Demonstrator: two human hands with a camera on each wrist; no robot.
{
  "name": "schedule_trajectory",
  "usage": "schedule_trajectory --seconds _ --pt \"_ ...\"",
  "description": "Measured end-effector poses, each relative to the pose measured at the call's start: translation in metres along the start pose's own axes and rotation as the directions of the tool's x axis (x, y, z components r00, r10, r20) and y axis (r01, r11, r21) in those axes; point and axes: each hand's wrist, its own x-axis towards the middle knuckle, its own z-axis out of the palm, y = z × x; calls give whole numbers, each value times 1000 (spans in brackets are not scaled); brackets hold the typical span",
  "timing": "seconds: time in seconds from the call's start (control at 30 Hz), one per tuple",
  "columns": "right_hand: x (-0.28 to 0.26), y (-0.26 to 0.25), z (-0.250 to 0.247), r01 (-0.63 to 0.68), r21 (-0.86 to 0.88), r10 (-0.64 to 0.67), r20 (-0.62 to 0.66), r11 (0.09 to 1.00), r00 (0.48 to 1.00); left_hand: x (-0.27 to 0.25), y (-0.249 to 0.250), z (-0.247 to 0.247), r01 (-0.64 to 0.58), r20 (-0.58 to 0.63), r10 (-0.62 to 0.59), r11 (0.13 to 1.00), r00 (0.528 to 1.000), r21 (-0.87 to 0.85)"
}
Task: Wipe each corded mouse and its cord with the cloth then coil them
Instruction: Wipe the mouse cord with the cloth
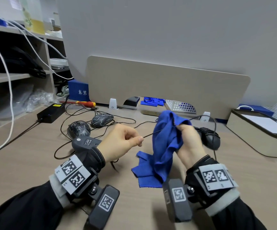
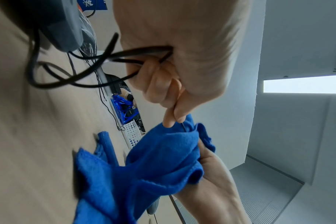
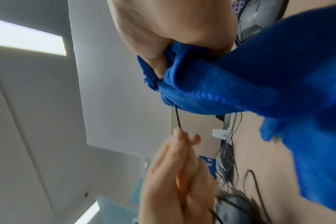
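Midair above the desk's (image 1: 35, 163) near edge: left hand (image 1: 121, 143) pinching cord (image 1: 148, 134), right hand (image 1: 189, 143) clamping cloth (image 1: 164, 143) round it. Too hard a tug could drag the mouse (image 1: 210, 138).

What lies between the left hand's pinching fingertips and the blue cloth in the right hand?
Only a short taut run of thin black cord, from the left hand into the blue cloth gripped by the right hand; head view.
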Motion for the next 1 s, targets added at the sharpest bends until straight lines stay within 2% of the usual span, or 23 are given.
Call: schedule_trajectory --seconds 0.13,0.27,0.4,0.5,0.63,0.8,0.9,1.0 --pt "10 -13 -15 45 157 -34 -70 987 997 0 -1 0 57 33 -56 998 998 -28" --pt "5 -10 -10 20 139 -17 -24 990 1000 -1 -1 -2 157 130 -147 985 981 -71" --pt "4 -3 -2 -24 111 23 18 994 1000 1 5 -1 217 100 -206 970 973 -111" --pt "0 4 4 -52 81 47 58 995 997 1 9 4 188 94 -174 968 980 -165" --pt "1 18 8 -26 11 25 19 1000 999 -1 14 15 140 124 -112 958 986 -250" --pt "-7 14 12 -149 259 120 123 954 985 0 9 19 48 56 -39 983 998 -177" --pt "-12 10 14 -196 283 144 193 939 971 -1 8 20 25 114 -6 986 993 -165" --pt "-9 1 7 -171 314 127 156 934 979 -2 10 17 25 125 -6 988 992 -153"
